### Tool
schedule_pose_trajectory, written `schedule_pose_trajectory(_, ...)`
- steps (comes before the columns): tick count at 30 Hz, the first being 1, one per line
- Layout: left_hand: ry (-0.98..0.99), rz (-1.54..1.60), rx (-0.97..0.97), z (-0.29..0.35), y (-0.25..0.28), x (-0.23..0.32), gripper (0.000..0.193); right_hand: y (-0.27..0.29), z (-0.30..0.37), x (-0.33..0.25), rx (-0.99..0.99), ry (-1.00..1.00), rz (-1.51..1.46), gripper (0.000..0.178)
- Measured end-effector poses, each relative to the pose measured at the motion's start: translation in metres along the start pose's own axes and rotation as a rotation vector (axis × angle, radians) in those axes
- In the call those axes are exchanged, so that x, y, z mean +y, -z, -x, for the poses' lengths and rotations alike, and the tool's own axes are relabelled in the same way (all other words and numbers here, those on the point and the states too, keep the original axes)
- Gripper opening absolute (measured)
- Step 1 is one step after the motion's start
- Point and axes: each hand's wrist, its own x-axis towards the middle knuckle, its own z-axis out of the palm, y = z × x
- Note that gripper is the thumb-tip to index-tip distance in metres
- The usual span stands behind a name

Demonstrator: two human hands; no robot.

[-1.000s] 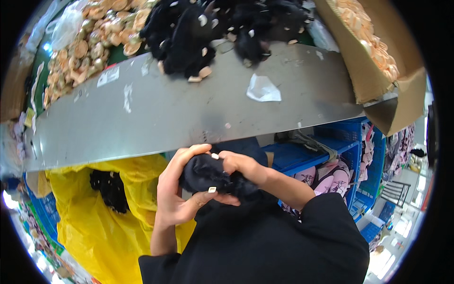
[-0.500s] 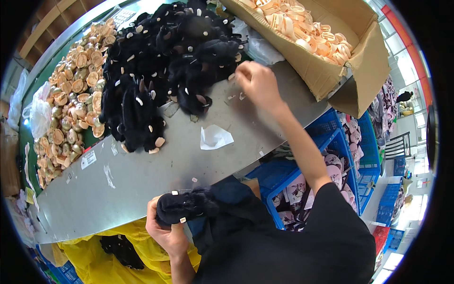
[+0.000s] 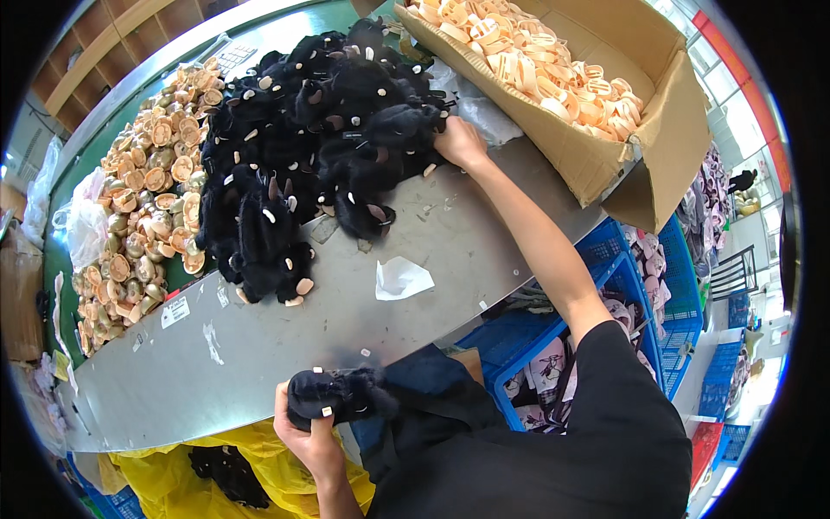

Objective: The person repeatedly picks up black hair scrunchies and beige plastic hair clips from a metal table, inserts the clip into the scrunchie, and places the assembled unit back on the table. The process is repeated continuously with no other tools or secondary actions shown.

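My left hand (image 3: 311, 439) is closed round a black plush piece (image 3: 335, 396) with small cream-coloured tabs on it, held low in front of the table edge. My right arm reaches far out over the table. At the right edge of a heap of black plush pieces (image 3: 259, 208), my right hand (image 3: 462, 144) has its fingers curled in against the plush. Its fingertips are partly hidden, so what they pinch does not show. Pale tabs and a few ear-like flaps stick out of the heap.
A cardboard box (image 3: 596, 177) of peach plastic parts (image 3: 527, 60) stands at the back right. Gold-and-peach shell parts (image 3: 143, 208) are piled at the left. White paper (image 3: 403, 279) lies on the metal table (image 3: 285, 346). Blue crates (image 3: 510, 346) and a yellow bag (image 3: 164, 480) are below.
My right hand has gone from above the bare metal beside the heap to the heap's edge, with the arm stretched straighter. The left hand keeps hold of the plush piece. The whole view has shifted slightly.
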Motion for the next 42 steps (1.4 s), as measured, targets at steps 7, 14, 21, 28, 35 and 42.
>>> schedule_pose_trajectory(7, 0.035, 0.117, -0.002, 0.004, -0.01, 0.006, 0.026, -0.032, -0.034, 0.015, 0.143, 0.225, -0.333, 0.042)
schedule_pose_trajectory(14, 0.008, 0.053, 0.01, 0.006, -0.003, 0.008, 0.02, 0.025, 0.058, 0.0, 0.015, 0.211, -1.114, 0.021)
schedule_pose_trajectory(21, -0.001, -0.074, -0.098, 0.001, -0.015, 0.013, 0.02, 0.056, 0.229, -0.079, -0.526, 0.572, -1.082, 0.036)
schedule_pose_trajectory(28, 0.06, -0.096, -0.163, 0.009, -0.007, 0.017, 0.018, 0.037, 0.29, -0.118, -0.407, 0.923, -0.7, 0.039)
schedule_pose_trajectory(35, 0.012, -0.157, -0.117, 0.015, -0.002, 0.016, 0.023, 0.027, 0.305, -0.124, -0.377, 0.989, -0.679, 0.032)
schedule_pose_trajectory(42, -0.118, -0.191, -0.192, 0.011, 0.004, 0.014, 0.028, 0.016, 0.308, -0.124, -0.03, 1.072, -0.631, 0.029)
